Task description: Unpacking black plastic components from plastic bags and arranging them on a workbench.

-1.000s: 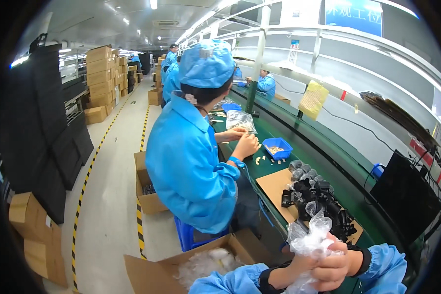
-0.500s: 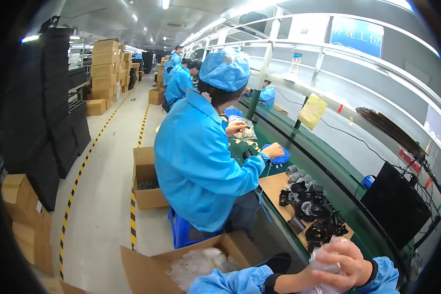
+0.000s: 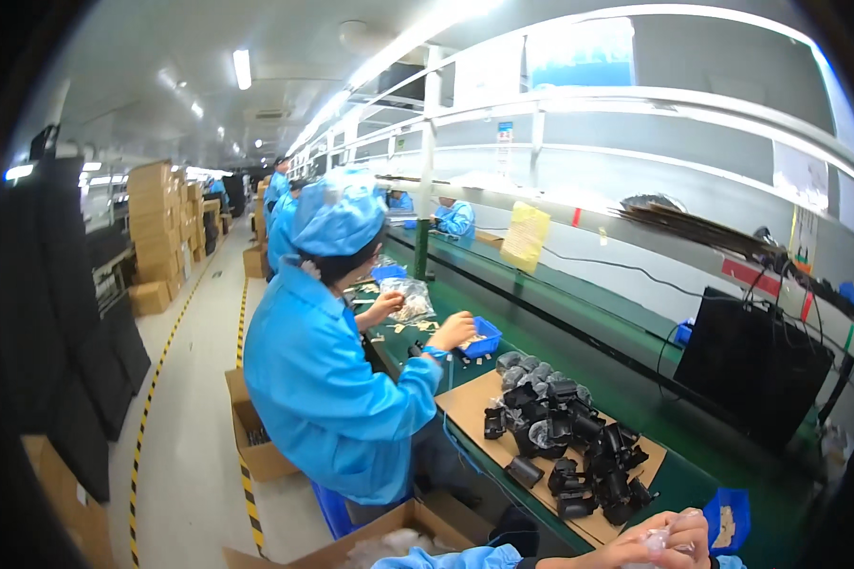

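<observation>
At the lower right edge, my left hand (image 3: 609, 553) and my right hand (image 3: 686, 534) come together, fingers closed on a crumpled clear plastic bag (image 3: 655, 541). Whatever the bag may contain is hidden by my fingers and the frame edge. Just beyond my hands lies a brown cardboard sheet (image 3: 465, 398) on the green bench, heaped with black plastic housings (image 3: 575, 507). Several parts at its far end are wrapped in clear plastic (image 3: 531, 368). Beside my right hand stands a blue bin (image 3: 731, 503) with small pale pieces in it.
A co-worker in a blue smock (image 3: 342, 379) sits to the left, hands over a second blue bin (image 3: 484, 334) and a bag of small pale pieces (image 3: 411, 299). An open carton (image 3: 403, 522) with clear plastic stands below. A black monitor (image 3: 754, 370) is at the right.
The view has swung right and up, so the bench shows more and my hands sit lower in the picture. The blue bin near my right hand has come into sight.
</observation>
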`<state>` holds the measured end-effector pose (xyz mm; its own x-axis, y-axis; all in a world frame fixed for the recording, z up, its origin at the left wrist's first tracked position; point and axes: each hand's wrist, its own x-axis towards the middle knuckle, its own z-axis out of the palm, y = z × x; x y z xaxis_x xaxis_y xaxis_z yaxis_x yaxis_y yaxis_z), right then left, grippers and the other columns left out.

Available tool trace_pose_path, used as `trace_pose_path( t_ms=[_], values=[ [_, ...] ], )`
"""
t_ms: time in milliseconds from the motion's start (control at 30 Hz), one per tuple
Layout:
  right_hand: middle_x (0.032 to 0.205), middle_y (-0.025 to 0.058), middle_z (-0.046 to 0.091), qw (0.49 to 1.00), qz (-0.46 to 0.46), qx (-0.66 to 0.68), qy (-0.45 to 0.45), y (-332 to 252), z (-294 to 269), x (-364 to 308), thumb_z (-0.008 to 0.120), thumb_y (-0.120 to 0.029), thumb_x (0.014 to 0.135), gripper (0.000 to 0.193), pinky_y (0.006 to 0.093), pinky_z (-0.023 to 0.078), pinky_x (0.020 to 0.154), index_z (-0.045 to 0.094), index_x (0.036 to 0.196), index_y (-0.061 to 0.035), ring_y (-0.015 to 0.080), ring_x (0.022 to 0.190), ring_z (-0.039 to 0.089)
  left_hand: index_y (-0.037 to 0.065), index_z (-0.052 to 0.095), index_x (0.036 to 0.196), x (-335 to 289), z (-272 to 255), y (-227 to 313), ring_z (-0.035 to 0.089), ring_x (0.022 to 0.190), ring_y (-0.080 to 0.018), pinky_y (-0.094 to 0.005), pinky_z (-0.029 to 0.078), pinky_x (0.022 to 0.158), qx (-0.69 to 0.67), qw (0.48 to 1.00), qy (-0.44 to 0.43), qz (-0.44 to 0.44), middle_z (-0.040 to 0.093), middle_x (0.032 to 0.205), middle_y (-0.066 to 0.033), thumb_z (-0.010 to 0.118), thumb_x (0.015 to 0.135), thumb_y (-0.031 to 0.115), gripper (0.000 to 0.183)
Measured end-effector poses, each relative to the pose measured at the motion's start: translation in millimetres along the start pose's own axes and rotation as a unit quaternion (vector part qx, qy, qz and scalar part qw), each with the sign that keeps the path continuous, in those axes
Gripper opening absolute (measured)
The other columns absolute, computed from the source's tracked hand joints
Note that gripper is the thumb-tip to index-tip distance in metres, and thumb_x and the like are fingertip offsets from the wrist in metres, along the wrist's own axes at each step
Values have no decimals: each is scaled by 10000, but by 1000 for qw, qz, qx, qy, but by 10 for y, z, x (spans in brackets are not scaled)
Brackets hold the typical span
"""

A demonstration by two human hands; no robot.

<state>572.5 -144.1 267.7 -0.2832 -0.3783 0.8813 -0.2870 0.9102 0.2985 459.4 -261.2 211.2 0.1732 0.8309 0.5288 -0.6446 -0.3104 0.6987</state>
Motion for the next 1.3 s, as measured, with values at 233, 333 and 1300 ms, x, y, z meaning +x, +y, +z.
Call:
trace_pose_path(
  t_ms=[233,333,1300],
  values=[
    [802,98,586,992,66,-87,56,1139,-235,-815,547,-232,681,208,499,478,736,608,800,-73,295,741,608,57,454,1215,1147,-821,-390,494,1096,-125,-284,422,918,120,990,-55,-54,507,1134,-45,650,881,215,419],
    [758,88,584,988,115,-58,89,1587,-127,-1343,532,-238,672,219,498,482,718,598,770,-53,283,707,612,60,414,1265,1608,-986,-449,485,1095,-125,-303,414,944,124,987,-54,-86,502,1185,-48,710,842,253,551],
    [793,76,620,894,262,75,-356,2741,871,-1704,703,-139,745,175,375,450,596,638,866,-31,244,671,584,-72,536,1242,-557,-3829,424,531,1178,-368,-404,414,1006,818,418,389,74,527,1292,-294,423,898,247,482]
  ],
)
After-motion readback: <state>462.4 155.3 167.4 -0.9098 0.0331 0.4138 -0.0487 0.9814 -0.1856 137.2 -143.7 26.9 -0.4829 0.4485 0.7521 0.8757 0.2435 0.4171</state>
